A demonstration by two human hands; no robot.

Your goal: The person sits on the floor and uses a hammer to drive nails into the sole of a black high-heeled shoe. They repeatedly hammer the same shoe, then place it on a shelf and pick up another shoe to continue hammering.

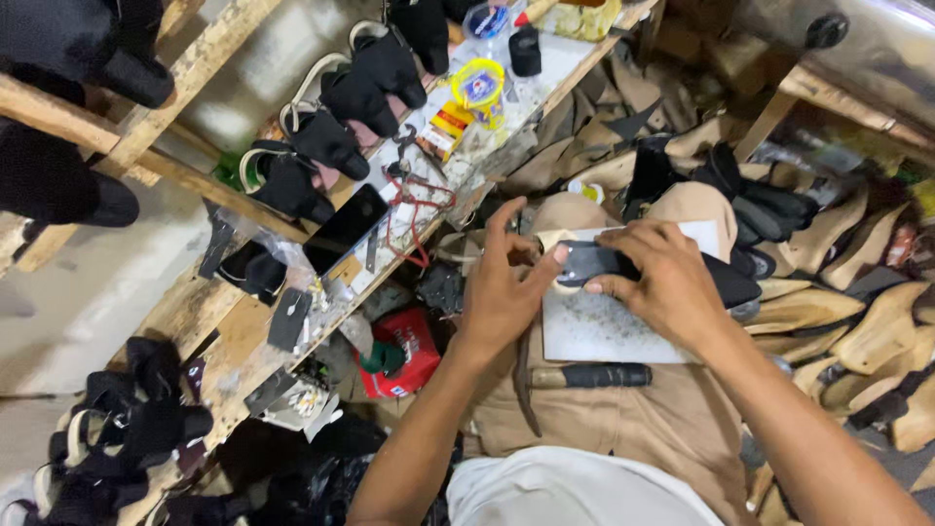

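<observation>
My right hand [660, 281] presses down on a black shoe piece [726, 282] that lies across a white board [594, 331] on my lap. My left hand [502, 287] grips the near end of the same black piece, thumb against its edge and forefinger raised. A dark-handled tool [589, 375] rests on my beige trousers just below the board.
A wooden workbench [234, 351] runs along the left with a black phone [344, 229], pliers with red cord [414, 200], a yellow-lidded jar [479, 88] and black shoe uppers [365, 83]. Wooden shoe lasts [867, 331] pile up at the right. A red packet [404, 356] sits below the bench.
</observation>
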